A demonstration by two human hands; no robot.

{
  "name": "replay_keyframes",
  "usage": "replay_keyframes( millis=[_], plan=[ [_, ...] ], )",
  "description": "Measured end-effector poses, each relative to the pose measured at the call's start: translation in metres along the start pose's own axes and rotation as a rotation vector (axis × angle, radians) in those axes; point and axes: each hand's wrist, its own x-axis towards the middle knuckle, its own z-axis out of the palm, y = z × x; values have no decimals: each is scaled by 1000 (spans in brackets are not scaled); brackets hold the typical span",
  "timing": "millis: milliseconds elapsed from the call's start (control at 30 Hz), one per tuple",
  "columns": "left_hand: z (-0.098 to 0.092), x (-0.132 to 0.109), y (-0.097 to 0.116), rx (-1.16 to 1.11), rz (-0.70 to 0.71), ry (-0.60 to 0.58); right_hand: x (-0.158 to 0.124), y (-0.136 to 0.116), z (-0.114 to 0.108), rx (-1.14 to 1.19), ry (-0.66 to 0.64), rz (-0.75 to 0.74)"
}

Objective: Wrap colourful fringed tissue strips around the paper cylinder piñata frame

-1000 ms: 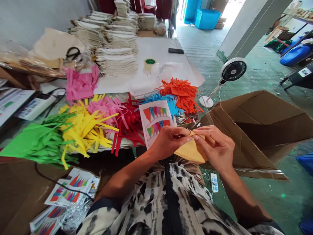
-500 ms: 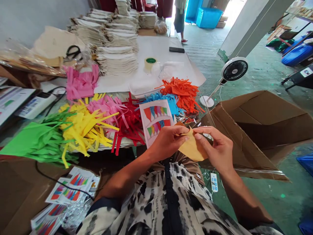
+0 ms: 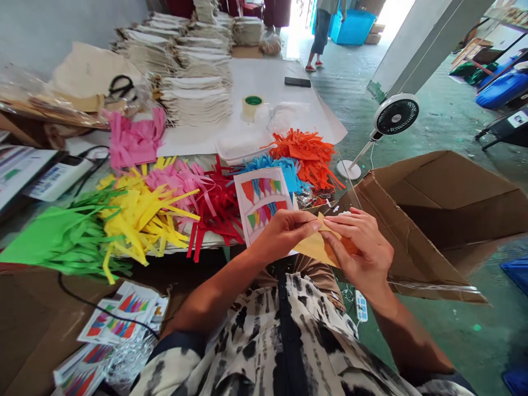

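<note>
A piece of yellow-orange sheet (image 3: 317, 248), paper or felt, is held over my lap between both hands. My left hand (image 3: 286, 231) pinches its upper left edge, thumb against the fingers. On the other side my right hand (image 3: 365, 245) grips the upper right part, with the fingertips of both hands almost meeting. The lower part of the sheet hangs beneath the fingers, and an orange patch shows under my right hand. Just beyond my left hand lies a printed card (image 3: 264, 201) with pictures of coloured bunting.
Fringed bundles in green (image 3: 53, 236), yellow (image 3: 144, 214), red (image 3: 216, 212), blue (image 3: 270, 165) and orange (image 3: 307, 157) line the table. An open cardboard box (image 3: 437, 220) stands at right, near a fan (image 3: 396, 114). Stacked cloth pieces (image 3: 196, 93) fill the back left.
My right hand has closed further over the sheet, fingers now flatter across its top edge. The sheet's top has been folded down. A person in the background has stepped right.
</note>
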Motion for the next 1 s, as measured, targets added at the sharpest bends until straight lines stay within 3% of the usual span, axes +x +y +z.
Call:
replay_keyframes(
  millis=[133,300,467,800,1000],
  plan=[
    [3,-3,0,49,33,-12,-3,1,1,122,5,106],
    [5,-4,-3,55,0,-32,-6,2,-1,76,24,99],
    [5,-2,-10,197,39,4,-4,1,-2,107,-62,166],
    [4,-5,-4,300,18,2,-9,10,-6,286,-192,582],
    [1,-6,2,280,-2,-19,-6,5,-7,239,-141,531]
  ],
)
